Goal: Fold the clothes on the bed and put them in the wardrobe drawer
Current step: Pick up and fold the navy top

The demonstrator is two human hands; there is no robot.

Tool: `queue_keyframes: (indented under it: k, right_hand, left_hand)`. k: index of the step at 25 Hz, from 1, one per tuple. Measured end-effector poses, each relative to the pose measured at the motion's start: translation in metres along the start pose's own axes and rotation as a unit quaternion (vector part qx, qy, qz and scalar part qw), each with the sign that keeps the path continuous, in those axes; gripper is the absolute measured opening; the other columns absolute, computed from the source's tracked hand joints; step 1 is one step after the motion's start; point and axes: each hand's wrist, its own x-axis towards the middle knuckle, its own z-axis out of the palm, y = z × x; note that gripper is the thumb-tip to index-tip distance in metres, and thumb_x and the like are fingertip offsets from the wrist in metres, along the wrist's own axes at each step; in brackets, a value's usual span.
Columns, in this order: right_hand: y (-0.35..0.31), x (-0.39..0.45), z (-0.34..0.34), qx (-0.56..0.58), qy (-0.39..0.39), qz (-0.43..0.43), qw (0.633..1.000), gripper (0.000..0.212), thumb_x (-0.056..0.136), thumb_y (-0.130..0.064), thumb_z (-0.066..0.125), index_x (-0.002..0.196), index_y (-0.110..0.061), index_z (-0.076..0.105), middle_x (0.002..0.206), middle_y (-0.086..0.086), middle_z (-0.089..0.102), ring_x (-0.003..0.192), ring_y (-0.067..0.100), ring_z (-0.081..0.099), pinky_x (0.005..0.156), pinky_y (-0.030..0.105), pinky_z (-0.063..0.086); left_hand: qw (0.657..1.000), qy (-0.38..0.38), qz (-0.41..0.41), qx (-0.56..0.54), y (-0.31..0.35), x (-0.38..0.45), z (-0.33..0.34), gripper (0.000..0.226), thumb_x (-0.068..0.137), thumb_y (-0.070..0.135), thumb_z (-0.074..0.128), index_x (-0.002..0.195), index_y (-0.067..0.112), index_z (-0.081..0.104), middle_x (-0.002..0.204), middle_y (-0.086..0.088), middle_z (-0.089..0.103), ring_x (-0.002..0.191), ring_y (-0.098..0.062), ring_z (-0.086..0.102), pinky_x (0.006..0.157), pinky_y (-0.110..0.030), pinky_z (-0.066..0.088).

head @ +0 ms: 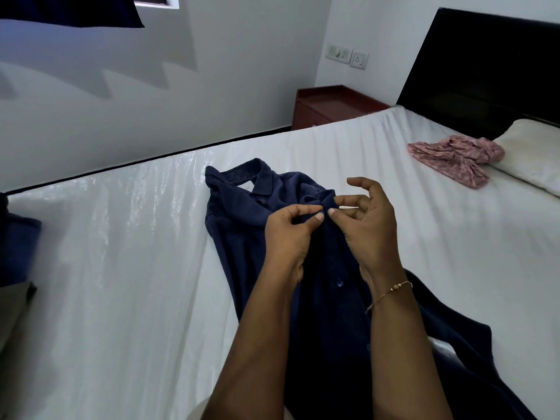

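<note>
Bed [121,253] white, plastic-covered; left hand [288,234], right hand [368,228] both pinch navy shirt [239,213] placket

Bare bed [121,253] lies open left of the navy shirt [239,213]; pink garment [451,160] and pillow [533,153] crowd the far right.

Two hands, left hand [286,234] and right hand [368,225], on one navy shirt [242,213]; one pink garment [451,159] and one pillow [533,153] beyond the right hand; one bedside table [330,106].
</note>
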Motion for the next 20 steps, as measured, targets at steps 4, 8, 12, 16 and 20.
queue_keyframes:
  k: [4,8,12,16,20]
  right_hand:
    - [0.0046,0.0006,0.0006,0.001,0.012,-0.006,1.000,0.045,0.079,0.002,0.068,0.108,-0.024,0.046,0.085,-0.011,0.062,0.069,-0.001,0.064,0.076,0.026,0.056]
    - [0.0053,0.0016,0.0009,-0.066,0.004,-0.054,0.996,0.049,0.078,0.001,0.069,0.110,-0.024,0.042,0.089,-0.008,0.059,0.068,0.003,0.063,0.068,0.014,0.051]
    - [0.0059,-0.0005,0.0032,-0.105,-0.007,-0.081,0.991,0.051,0.078,0.001,0.070,0.117,-0.017,0.044,0.092,-0.002,0.060,0.066,-0.002,0.063,0.065,0.005,0.045]
    - [0.0073,0.0008,0.0050,-0.102,0.011,-0.082,0.991,0.049,0.078,0.000,0.069,0.118,-0.014,0.045,0.087,-0.004,0.058,0.065,-0.006,0.062,0.062,0.003,0.043]
    - [0.0085,0.0017,0.0030,-0.089,0.010,-0.078,0.993,0.049,0.078,0.002,0.069,0.116,-0.016,0.044,0.089,0.000,0.059,0.067,-0.001,0.063,0.062,0.003,0.043]
  left_hand:
    - [0.999,-0.003,0.018,0.049,-0.0030,0.0016,-0.0013,0.018,0.083,0.004,0.067,0.075,0.020,0.067,0.094,-0.008,0.064,0.091,-0.019,0.060,0.078,-0.025,0.054]
    - [0.993,0.039,0.055,0.098,-0.0063,0.0048,-0.0013,0.014,0.081,0.006,0.070,0.076,0.018,0.068,0.088,-0.008,0.067,0.088,-0.021,0.064,0.080,-0.028,0.054]
    - [0.970,0.096,0.104,0.199,-0.0083,0.0078,-0.0018,0.009,0.080,0.016,0.073,0.087,0.010,0.071,0.078,0.004,0.063,0.070,-0.004,0.058,0.069,-0.016,0.048]
    - [0.976,0.078,0.108,0.170,-0.0053,0.0067,-0.0019,0.004,0.079,0.016,0.074,0.079,0.015,0.069,0.080,0.004,0.066,0.078,-0.009,0.063,0.073,-0.020,0.051]
    - [0.976,0.057,0.108,0.180,-0.0060,0.0075,-0.0025,0.005,0.079,0.014,0.074,0.076,0.015,0.070,0.079,0.001,0.068,0.079,-0.014,0.064,0.074,-0.021,0.053]
